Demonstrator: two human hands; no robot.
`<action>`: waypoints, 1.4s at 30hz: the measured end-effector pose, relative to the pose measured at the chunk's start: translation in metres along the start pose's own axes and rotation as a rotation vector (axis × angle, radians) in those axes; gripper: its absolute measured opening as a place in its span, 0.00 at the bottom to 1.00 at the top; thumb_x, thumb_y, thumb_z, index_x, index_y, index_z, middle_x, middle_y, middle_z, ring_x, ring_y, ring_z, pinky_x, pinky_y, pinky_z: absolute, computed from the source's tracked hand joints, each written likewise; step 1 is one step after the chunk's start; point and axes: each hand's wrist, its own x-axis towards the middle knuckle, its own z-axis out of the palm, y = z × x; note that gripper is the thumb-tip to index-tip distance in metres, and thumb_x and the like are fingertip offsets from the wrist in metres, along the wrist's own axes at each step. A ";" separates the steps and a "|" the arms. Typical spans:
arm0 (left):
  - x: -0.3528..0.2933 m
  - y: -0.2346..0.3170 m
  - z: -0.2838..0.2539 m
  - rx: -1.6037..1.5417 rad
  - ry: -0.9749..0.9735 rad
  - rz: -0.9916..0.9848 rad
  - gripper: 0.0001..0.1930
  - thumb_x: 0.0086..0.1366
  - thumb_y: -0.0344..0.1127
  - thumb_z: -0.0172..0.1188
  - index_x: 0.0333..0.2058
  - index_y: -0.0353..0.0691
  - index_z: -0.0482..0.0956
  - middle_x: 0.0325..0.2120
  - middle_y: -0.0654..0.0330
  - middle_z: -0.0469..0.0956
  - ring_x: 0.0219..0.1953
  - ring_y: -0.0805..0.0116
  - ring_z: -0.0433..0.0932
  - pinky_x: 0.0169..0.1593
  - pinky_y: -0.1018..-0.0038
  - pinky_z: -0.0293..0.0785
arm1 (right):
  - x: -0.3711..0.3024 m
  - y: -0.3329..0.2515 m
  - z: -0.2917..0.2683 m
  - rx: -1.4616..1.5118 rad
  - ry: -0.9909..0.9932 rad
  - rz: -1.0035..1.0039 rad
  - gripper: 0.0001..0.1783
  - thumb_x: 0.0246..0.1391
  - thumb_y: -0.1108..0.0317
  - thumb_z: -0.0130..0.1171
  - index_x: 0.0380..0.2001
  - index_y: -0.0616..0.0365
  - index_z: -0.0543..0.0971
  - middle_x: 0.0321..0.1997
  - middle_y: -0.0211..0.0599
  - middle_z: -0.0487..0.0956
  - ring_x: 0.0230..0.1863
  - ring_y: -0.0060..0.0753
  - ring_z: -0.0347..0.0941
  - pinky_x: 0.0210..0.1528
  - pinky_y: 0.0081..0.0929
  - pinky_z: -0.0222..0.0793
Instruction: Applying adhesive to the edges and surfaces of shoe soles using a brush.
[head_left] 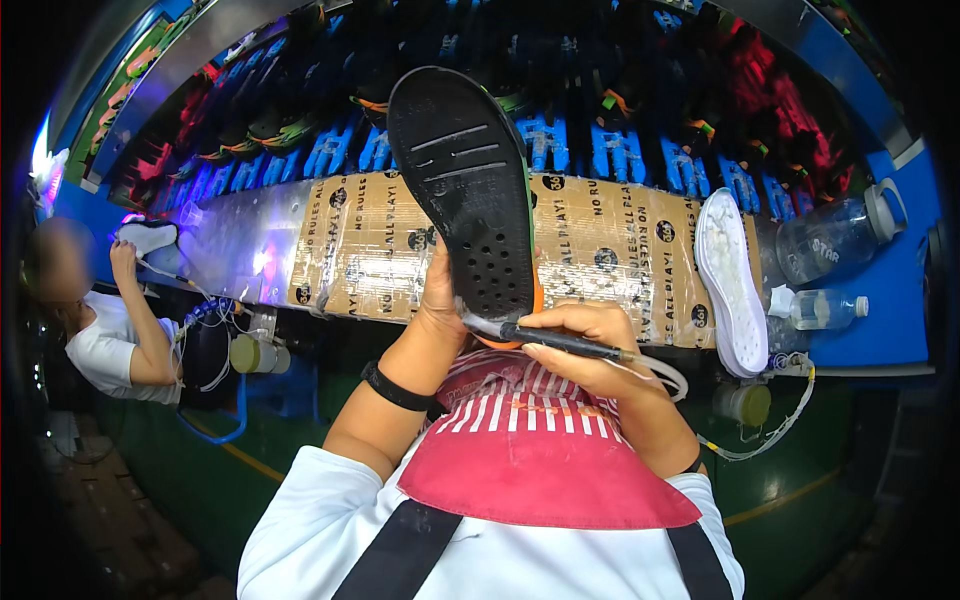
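Observation:
Upright before me is a shoe (462, 160) with its black underside facing me, showing slots near the toe and small round holes toward the heel. Green runs along its right side, and orange shows at the heel. My left hand (440, 285) grips it near the heel, its fingers mostly hidden behind it. In my right hand (597, 335) is a glue brush (570, 341) with a black handle and a pale tube trailing from its end. Its whitish bristles are at the heel's lower left edge, close to my left wrist.
Printed cardboard (370, 245) covers the bench. A white sole (732, 280) lies to the right, beside a large clear jug (825, 240) and a small bottle (825, 309). Behind are blue racks (545, 145) with shoes. A co-worker (120, 335) at left holds a pale shoe part (148, 237).

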 end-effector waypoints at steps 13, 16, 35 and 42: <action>0.001 0.025 -0.019 0.082 -0.186 -0.094 0.45 0.49 0.62 0.61 0.55 0.32 0.63 0.47 0.40 0.71 0.46 0.49 0.75 0.47 0.57 0.75 | -0.002 0.006 -0.001 0.115 -0.149 -0.047 0.14 0.41 0.76 0.64 0.35 0.64 0.80 0.25 0.39 0.78 0.25 0.27 0.73 0.28 0.22 0.67; -0.002 0.029 -0.016 0.138 -0.155 -0.088 0.41 0.51 0.59 0.62 0.54 0.31 0.64 0.47 0.42 0.71 0.47 0.52 0.75 0.48 0.58 0.75 | -0.004 0.002 -0.007 0.122 -0.113 -0.043 0.13 0.41 0.76 0.65 0.35 0.62 0.81 0.25 0.39 0.79 0.24 0.27 0.73 0.28 0.22 0.67; 0.013 0.056 0.016 0.744 -0.222 -0.517 0.22 0.64 0.41 0.54 0.50 0.30 0.71 0.44 0.54 0.76 0.44 0.73 0.75 0.49 0.78 0.70 | -0.009 0.025 0.000 -0.079 -0.327 -0.251 0.13 0.41 0.74 0.65 0.35 0.61 0.80 0.24 0.40 0.77 0.24 0.36 0.74 0.28 0.26 0.68; 0.023 0.052 0.025 0.981 -0.313 -0.635 0.23 0.64 0.45 0.54 0.50 0.31 0.72 0.46 0.55 0.75 0.48 0.71 0.72 0.52 0.77 0.67 | -0.008 0.032 0.017 -0.270 -0.208 -0.319 0.15 0.40 0.74 0.66 0.36 0.59 0.81 0.24 0.38 0.77 0.25 0.35 0.74 0.29 0.27 0.69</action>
